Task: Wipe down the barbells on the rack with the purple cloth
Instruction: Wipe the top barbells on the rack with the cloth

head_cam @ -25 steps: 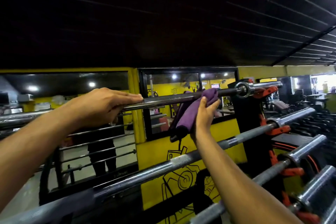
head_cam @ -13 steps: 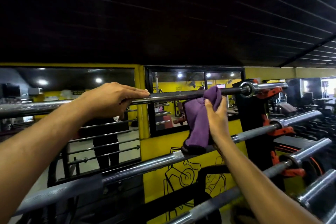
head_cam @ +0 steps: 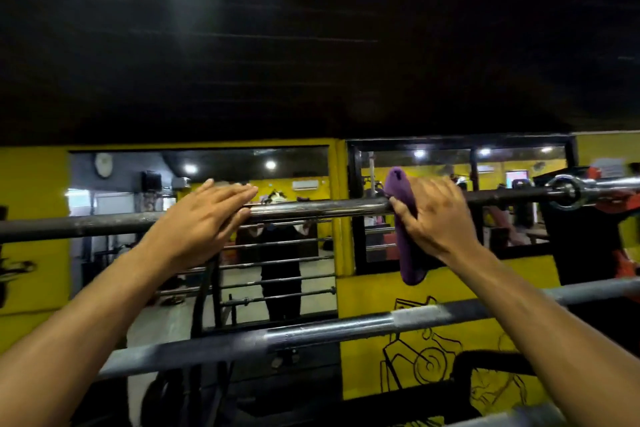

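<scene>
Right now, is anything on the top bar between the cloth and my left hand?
Nothing visible. The top barbell runs bare between the purple cloth, gripped by the right hand, and the left hand resting flat on it.

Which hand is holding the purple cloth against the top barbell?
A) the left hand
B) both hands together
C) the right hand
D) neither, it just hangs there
C: the right hand grips the purple cloth on the top barbell, while the left hand rests bare on the bar.
</scene>
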